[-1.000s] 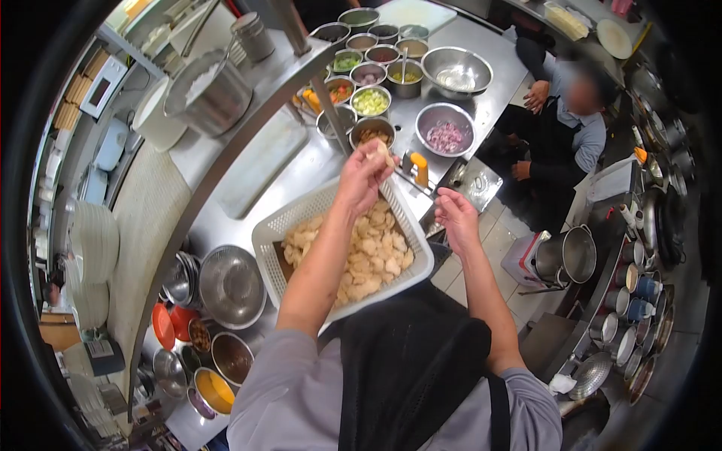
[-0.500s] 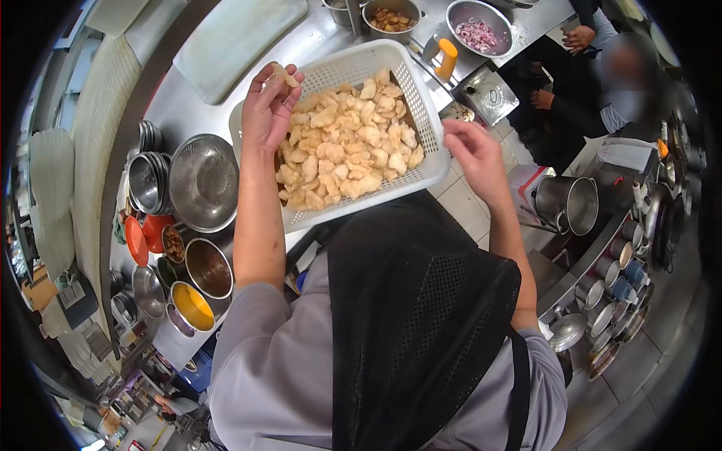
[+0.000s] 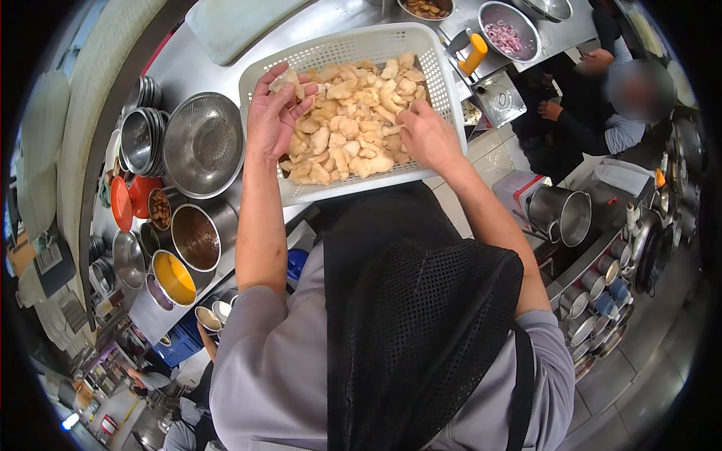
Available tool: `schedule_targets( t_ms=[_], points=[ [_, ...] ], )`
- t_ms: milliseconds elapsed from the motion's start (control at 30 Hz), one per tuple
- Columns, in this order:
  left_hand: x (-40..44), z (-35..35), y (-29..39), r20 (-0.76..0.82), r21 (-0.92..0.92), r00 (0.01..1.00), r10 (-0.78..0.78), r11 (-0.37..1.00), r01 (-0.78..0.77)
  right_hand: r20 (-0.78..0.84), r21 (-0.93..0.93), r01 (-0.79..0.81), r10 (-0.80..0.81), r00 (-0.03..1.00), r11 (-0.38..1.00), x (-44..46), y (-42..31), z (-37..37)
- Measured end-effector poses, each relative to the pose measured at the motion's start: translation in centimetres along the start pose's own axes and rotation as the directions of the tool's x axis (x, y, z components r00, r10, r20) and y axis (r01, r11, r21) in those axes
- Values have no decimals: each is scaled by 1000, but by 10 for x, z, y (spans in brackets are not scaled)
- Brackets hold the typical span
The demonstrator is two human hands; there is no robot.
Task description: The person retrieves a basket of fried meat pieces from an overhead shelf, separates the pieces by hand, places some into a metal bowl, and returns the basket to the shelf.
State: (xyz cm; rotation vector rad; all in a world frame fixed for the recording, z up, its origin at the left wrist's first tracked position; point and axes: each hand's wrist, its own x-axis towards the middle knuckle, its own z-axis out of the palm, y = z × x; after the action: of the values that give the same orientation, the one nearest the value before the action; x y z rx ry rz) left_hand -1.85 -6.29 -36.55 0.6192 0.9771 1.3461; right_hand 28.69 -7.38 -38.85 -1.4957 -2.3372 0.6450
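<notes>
- White perforated plastic basket (image 3: 432, 71), right in front of the person I am watching through the head camera; it holds a broad heap of pale, lumpy pieces (image 3: 350, 143).
- Left hand (image 3: 282, 109), above the basket's left side: thumb and fingers pinch one pale piece (image 3: 289, 83), lifted clear of the heap.
- Right hand (image 3: 432, 137), inside the basket's right side: fingers bent, tips down at the heap. I cannot tell from here whether they grip a piece.
- Steel colander (image 3: 203, 143), left of the basket on the metal counter (image 3: 177, 64); I can see down to its perforated bottom.
- Stacked steel bowls (image 3: 143, 143), just beyond the colander's left side.
- Deep steel pot (image 3: 223, 218), nearer the person than the colander, with dark brown liquid (image 3: 199, 237) in it.
- Smaller pot (image 3: 193, 288) beside that, holding bright yellow liquid (image 3: 173, 276).
- Steel bowl (image 3: 530, 34), beyond the basket to the right, with chopped purple-and-white pieces (image 3: 502, 37).
- Another bowl (image 3: 448, 15), cut off by the top of my view, holding brown slices (image 3: 426, 7).
</notes>
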Motion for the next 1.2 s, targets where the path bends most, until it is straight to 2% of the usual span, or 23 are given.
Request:
schedule_targets(
  t_ms=[100,133,233,367,467,500,567,600,667,733,833,867,1100,1133,1200],
  points=[
    [-8,-9,-3,-17,-8,1000,-3,1000,3,108,95,55,-65,992,994,6,-16,-7],
    [-10,-12,-5,-20,-14,1000,-7,1000,6,217,75,34,-49,975,997,10,-28,-7],
    [-13,-10,-11,-7,-23,1000,-20,1000,20,317,-47,23,-7,948,999,19,-44,17],
    [-19,-8,-8,9,-36,1000,-20,999,21,343,-76,-28,52,938,997,30,-34,11],
    [-20,-13,-9,-4,-49,1000,-15,999,15,343,310,-116,3,939,944,26,3,7],
    [-21,-14,-9,-16,-49,1000,-15,999,15,338,457,-201,40,940,866,23,10,3],
    [-22,-13,-10,-22,-54,1000,-21,998,19,343,705,-335,112,933,625,15,19,-8],
    [-22,-10,-12,-14,-58,1000,-25,998,24,363,762,-404,184,914,506,12,21,-15],
    [-20,1,-14,6,-31,998,-62,998,63,304,864,-376,249,920,334,9,28,-22],
    [-14,19,-23,107,-67,991,-78,994,86,232,934,-297,292,928,200,13,32,-31],
    [-2,59,-30,232,-112,966,-114,983,142,79,967,-146,295,952,211,22,30,-58],
    [3,74,-32,268,-124,955,-124,979,162,40,953,-130,314,949,272,24,29,-66],
    [20,129,-45,442,-170,884,-153,953,250,-39,789,-157,304,952,594,24,12,-94],
    [21,129,-50,454,-162,876,-162,952,260,-96,793,-98,283,954,601,25,14,-87],
    [22,130,-57,474,-139,862,-179,952,274,-105,748,-113,285,953,654,25,15,-84]
  ],
)
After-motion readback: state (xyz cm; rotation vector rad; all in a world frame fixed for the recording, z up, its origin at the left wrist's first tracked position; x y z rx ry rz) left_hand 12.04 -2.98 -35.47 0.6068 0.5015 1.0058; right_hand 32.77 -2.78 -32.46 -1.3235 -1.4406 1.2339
